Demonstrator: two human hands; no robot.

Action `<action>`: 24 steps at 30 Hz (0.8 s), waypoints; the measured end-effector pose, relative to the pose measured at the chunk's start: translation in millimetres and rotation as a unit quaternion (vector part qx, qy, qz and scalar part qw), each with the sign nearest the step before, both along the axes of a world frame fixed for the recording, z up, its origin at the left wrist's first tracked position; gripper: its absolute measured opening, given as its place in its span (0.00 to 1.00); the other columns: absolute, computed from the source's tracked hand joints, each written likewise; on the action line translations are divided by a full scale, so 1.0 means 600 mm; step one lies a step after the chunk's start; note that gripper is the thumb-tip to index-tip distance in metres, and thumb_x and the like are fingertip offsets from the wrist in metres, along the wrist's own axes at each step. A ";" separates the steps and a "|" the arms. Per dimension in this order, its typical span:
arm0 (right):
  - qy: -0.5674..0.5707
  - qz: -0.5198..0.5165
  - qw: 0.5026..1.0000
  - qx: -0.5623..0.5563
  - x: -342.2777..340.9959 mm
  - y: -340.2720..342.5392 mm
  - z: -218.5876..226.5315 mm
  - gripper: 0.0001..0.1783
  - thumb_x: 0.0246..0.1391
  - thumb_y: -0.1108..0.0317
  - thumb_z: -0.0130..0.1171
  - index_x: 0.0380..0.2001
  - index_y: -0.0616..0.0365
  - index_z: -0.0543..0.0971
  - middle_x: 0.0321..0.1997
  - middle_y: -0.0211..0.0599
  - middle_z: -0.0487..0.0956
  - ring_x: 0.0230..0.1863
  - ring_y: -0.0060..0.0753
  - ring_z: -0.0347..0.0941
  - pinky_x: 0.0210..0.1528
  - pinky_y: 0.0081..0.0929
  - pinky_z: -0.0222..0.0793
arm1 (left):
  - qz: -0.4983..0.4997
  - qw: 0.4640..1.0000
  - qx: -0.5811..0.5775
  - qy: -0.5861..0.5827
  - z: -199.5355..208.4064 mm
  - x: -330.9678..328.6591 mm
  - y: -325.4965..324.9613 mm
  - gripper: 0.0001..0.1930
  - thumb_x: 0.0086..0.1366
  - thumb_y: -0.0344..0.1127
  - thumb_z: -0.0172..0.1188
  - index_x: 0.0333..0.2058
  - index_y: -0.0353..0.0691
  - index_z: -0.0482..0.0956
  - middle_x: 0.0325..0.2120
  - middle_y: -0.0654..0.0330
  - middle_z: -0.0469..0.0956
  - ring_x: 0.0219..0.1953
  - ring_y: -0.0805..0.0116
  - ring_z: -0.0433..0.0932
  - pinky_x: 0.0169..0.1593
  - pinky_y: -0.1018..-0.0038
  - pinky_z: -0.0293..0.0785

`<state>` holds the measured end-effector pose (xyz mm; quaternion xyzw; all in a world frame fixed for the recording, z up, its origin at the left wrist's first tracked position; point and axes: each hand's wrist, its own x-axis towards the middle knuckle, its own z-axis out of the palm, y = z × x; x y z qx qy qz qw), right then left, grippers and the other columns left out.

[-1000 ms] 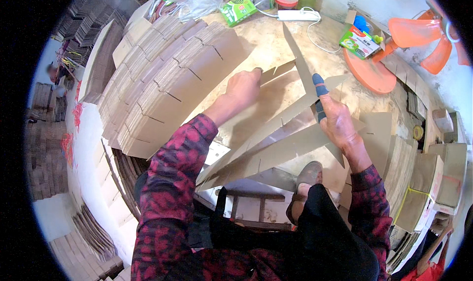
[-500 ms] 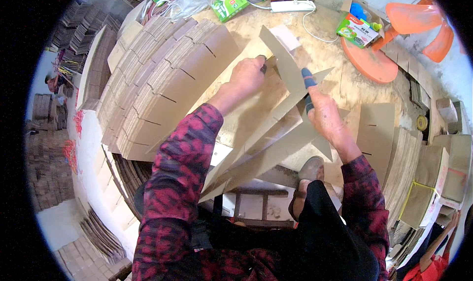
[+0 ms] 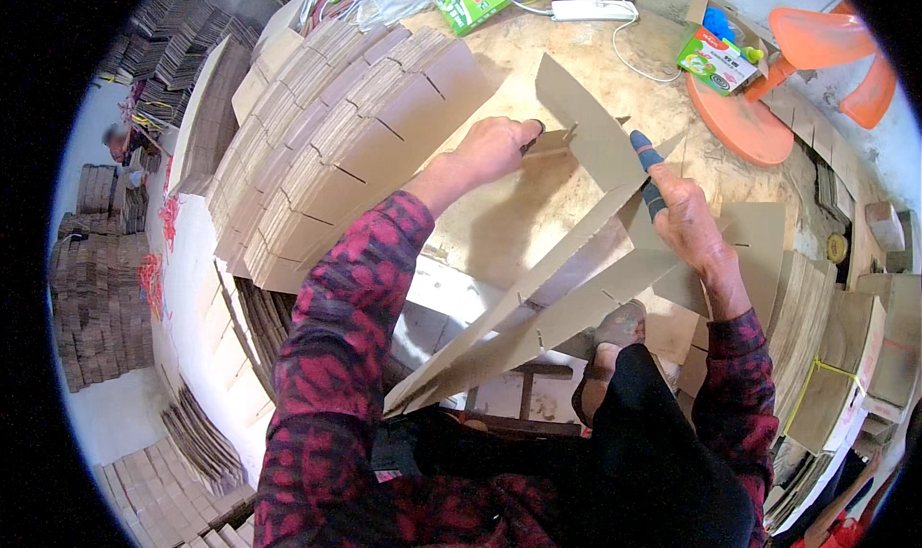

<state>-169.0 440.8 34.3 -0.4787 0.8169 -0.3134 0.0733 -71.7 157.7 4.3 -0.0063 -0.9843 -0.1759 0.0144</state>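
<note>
My left hand is closed in a pinch on the end of a narrow cardboard strip, and a dark cover shows on a fingertip. That strip meets a broader upright cardboard strip. My right hand, with blue covers on two digits, pinches the cardboard strips where they come together on the right. Long slotted strips fan from there down to my lap. Together the crossing strips look like a partly spread cardboard divider. The exact edge under my right fingers is hidden.
Slotted cardboard sheets stand stacked at left on the wooden bench. More cardboard stands at right. An orange fan, a green-white box, a power strip and another green box line the back.
The view has shifted, so the bench things appear farther right. My hands have drawn apart, the right one moving rightward, and the cardboard strips between them are spread wider.
</note>
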 end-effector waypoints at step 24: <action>0.231 0.028 0.964 0.130 -0.140 -0.100 -0.038 0.16 0.49 0.76 0.49 0.44 0.53 0.71 0.32 0.48 0.78 0.37 0.52 0.77 0.34 0.46 0.74 | -0.095 0.984 -0.020 0.150 0.069 0.113 0.106 0.12 0.47 0.24 0.57 0.34 0.32 0.74 0.49 0.43 0.68 0.53 0.39 0.66 0.57 0.54 0.66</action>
